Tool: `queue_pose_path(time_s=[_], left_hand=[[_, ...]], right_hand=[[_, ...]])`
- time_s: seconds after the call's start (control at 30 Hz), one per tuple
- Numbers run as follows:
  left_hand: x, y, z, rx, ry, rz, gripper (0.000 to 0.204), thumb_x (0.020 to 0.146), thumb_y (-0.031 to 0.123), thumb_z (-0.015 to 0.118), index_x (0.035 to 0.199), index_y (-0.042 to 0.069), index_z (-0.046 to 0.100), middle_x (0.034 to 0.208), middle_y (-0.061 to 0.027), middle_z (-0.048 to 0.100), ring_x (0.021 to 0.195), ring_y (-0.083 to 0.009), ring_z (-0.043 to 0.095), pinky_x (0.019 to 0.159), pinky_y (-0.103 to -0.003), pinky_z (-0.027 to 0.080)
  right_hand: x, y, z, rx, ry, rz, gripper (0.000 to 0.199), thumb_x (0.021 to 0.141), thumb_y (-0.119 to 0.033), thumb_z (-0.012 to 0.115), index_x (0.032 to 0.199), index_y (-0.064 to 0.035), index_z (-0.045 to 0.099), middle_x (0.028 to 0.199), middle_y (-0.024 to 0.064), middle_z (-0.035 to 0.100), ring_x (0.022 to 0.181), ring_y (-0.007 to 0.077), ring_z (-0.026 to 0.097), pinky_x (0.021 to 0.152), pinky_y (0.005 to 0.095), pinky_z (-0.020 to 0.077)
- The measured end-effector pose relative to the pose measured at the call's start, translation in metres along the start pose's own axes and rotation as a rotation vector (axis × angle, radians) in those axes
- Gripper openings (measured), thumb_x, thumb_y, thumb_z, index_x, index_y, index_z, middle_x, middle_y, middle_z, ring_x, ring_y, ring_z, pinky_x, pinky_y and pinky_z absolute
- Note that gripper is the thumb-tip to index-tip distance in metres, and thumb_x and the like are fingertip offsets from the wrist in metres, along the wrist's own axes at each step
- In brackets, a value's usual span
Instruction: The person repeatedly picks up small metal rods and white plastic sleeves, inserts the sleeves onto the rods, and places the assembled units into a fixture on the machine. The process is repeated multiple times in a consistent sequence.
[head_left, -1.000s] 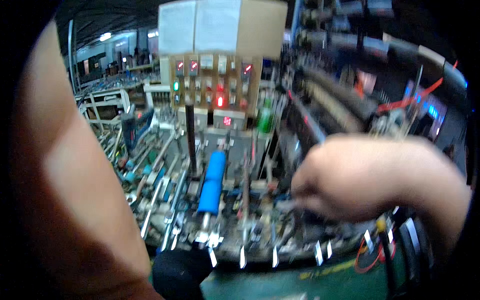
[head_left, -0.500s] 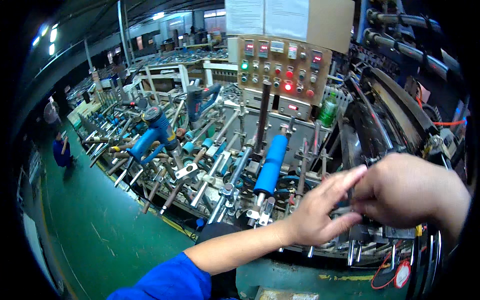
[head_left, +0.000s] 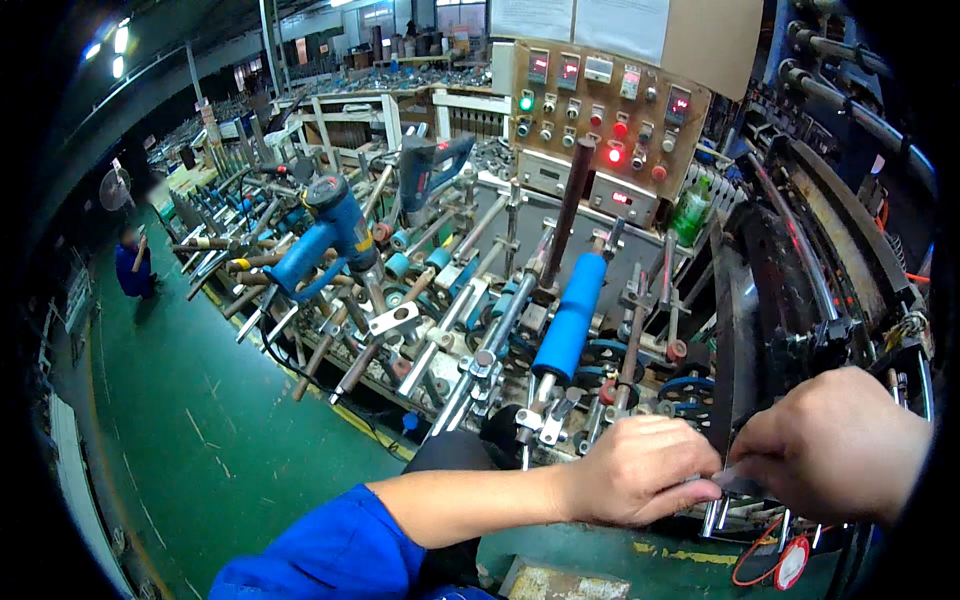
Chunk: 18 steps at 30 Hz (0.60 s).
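Note:
My left hand [head_left: 640, 470] reaches across from a blue sleeve [head_left: 320, 545], its fingers closed in a pinch with the thumb underneath. Facing it, my right hand [head_left: 830, 445] is closed too, knuckles up. The fingertips of both hands meet over the machine's front right part. A small pale, greyish bit [head_left: 730, 480] shows between them, too little of it to name. To the left of the hands, a blue roller [head_left: 572, 318] sits on a metal shaft, its near end held in clamp blocks [head_left: 540, 425].
A control panel [head_left: 605, 120] with lit buttons stands behind. A green bottle [head_left: 692, 210] is beside it. Blue heat guns or drill-like power tools [head_left: 325, 235] rest among rods at left. A person in blue [head_left: 133, 265] is far left on the green floor [head_left: 190, 420].
My left hand has gone from outstretched fingers to a closed pinch. Both hands have dropped lower, and the view has shifted, so the machine appears further right and the far wall higher.

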<state>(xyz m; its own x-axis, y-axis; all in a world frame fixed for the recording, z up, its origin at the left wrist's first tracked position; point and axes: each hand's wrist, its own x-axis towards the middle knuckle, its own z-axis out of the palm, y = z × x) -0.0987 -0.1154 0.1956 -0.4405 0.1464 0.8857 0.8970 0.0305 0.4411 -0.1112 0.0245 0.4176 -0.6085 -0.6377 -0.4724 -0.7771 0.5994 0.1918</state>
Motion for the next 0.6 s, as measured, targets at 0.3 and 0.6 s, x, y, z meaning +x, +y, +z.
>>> queue_pose_path(time_s=[0.3, 0.6], left_hand=[[0.0, 0.017, 0.001, -0.015, 0.05, -0.028, 0.019, 0.089, 0.016, 0.074, 0.092, 0.001, 0.062, 0.082, -0.0138, 0.061, 0.072, -0.0342, 0.062, 0.064, -0.041, 0.048], [-0.004, 0.019, 0.002, -0.024, 0.054, -0.021, 0.017, 0.088, 0.013, 0.072, 0.091, 0.001, 0.06, 0.079, -0.0143, 0.058, 0.07, -0.0365, 0.06, 0.063, -0.042, 0.047]], right_hand=[[-0.006, -0.015, -0.005, 0.026, 0.006, -0.03, 0.022, 0.09, -0.035, 0.068, 0.097, -0.0159, 0.077, 0.084, 0.0108, 0.073, 0.083, 0.032, 0.072, 0.074, 0.0424, 0.0576], [-0.004, -0.018, 0.001, 0.019, 0.15, -0.206, 0.019, 0.086, -0.032, 0.072, 0.093, -0.0152, 0.076, 0.082, 0.0085, 0.072, 0.082, 0.0321, 0.072, 0.071, 0.0425, 0.0574]])
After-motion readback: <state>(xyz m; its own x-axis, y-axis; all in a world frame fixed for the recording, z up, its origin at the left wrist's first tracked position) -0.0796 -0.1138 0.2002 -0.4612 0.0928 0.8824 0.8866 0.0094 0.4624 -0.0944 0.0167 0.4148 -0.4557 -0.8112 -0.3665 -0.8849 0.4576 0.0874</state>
